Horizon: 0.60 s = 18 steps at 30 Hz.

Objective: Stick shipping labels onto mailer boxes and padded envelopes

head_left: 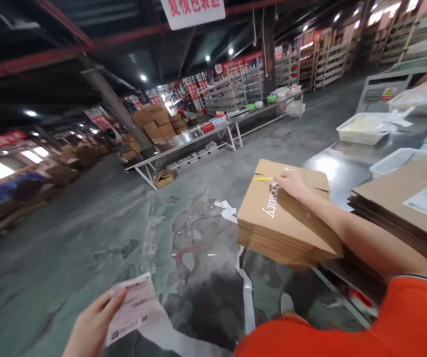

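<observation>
Low on the left, my left hand point(96, 317) pinches a printed paper label point(133, 310) between thumb and fingers. A long white paper strip point(176, 337) trails from the label toward my body. My right arm reaches across to a stack of flattened cardboard boxes point(258, 213) with white lettering on top. My right hand point(291, 182) is closed on the stack's top, at the end of a thin yellow strip point(262, 178). Whether that strip is a strap or a tool I cannot tell.
At right, a metal table point(327, 161) bears white plastic trays point(362, 131) and another cardboard stack point(402, 186) with a label. White paper scraps point(228, 210) lie on the floor. Farther off stand a long bench point(183, 141), brown cartons point(159, 124) and shelving racks point(231, 91).
</observation>
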Each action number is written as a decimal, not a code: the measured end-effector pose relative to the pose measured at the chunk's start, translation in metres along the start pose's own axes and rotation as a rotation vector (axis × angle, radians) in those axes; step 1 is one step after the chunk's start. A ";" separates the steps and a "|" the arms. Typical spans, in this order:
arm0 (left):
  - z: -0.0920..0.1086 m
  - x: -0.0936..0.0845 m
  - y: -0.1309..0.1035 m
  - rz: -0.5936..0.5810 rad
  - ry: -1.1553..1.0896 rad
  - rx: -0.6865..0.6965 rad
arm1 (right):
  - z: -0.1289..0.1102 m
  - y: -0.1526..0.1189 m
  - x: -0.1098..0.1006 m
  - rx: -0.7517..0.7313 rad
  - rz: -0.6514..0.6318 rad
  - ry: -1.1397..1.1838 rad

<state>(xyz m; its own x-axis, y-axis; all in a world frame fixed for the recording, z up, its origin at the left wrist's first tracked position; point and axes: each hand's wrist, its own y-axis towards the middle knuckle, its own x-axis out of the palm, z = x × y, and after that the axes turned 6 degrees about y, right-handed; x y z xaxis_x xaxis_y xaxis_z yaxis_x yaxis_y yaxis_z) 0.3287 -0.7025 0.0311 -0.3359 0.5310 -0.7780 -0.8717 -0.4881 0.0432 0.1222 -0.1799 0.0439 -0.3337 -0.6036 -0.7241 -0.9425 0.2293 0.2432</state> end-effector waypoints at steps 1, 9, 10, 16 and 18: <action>0.022 0.008 0.009 -0.007 -0.037 -0.037 | 0.008 0.022 0.002 0.011 -0.044 -0.072; 0.229 0.104 0.078 -0.307 -0.352 0.156 | 0.095 0.142 0.034 0.242 -0.048 -0.327; 0.253 0.122 0.085 -0.375 -0.377 0.207 | 0.104 0.153 0.035 0.260 -0.038 -0.316; 0.362 0.232 0.128 -0.777 -0.391 0.565 | 0.125 0.171 0.045 0.268 0.013 -0.221; 0.387 0.267 0.137 -0.969 -0.423 0.591 | 0.129 0.162 0.048 0.250 0.027 -0.184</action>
<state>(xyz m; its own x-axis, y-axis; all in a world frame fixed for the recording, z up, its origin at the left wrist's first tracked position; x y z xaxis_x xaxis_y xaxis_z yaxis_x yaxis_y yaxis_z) -0.0184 -0.3591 0.0717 0.5530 0.7394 -0.3840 -0.8175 0.5706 -0.0784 -0.0436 -0.0735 -0.0348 -0.3279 -0.4517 -0.8297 -0.8917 0.4380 0.1140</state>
